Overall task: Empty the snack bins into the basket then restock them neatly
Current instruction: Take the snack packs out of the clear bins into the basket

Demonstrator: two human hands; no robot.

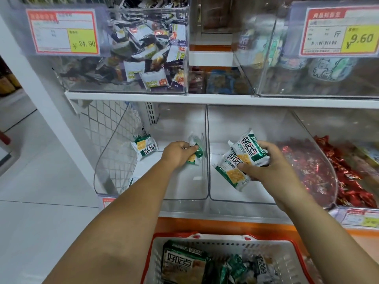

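Two clear bins sit side by side on the lower shelf. Inside the left bin (184,193), my left hand (178,154) grips a small green-and-white cracker packet (196,153) near the bin's right wall. Another such packet (144,147) leans against that bin's left wall. Over the middle bin (235,199), my right hand (264,163) holds a bunch of two or three cracker packets (241,159). Below, a white basket with a red rim (287,261) holds several more packets (184,263).
A bin of red-wrapped snacks (320,167) stands right of the middle bin. On the upper shelf are a bin of mixed packets (147,58) and a bin with cartoon-printed packs (320,66), both with price tags. White floor lies to the left.
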